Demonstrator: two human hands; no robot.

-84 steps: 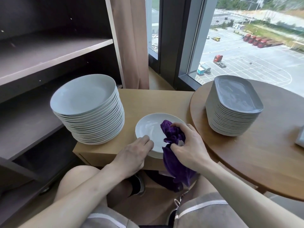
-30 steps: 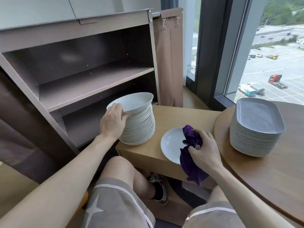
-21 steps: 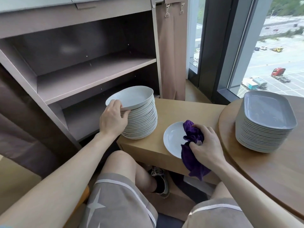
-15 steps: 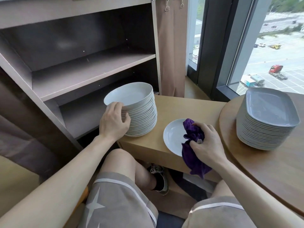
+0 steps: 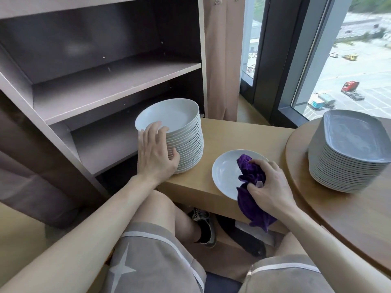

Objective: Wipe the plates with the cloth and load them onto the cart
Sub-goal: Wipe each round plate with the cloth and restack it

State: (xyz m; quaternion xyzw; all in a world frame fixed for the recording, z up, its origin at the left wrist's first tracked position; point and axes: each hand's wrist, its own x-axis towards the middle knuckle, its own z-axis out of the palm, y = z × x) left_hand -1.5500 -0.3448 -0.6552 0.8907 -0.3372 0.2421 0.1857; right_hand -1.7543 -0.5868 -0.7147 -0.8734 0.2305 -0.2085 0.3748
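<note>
Left hand (image 5: pixel 157 154) lay flat, fingers spread, against the side of the round plate stack (image 5: pixel 179 117), gripping nothing. Right hand (image 5: pixel 269 185) clutched the purple cloth (image 5: pixel 249 171) on a single plate (image 5: pixel 224 173) at the low table (image 5: pixel 243 135) front edge.

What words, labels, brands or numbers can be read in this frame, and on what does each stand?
No text is readable here.
Small pale tag on the crumpled purple cloth, gripped by the right hand: too small to read.
Red truck outside the window: any lettering is too blurred.
White star on the grey shorts: a shape, not text.
</note>
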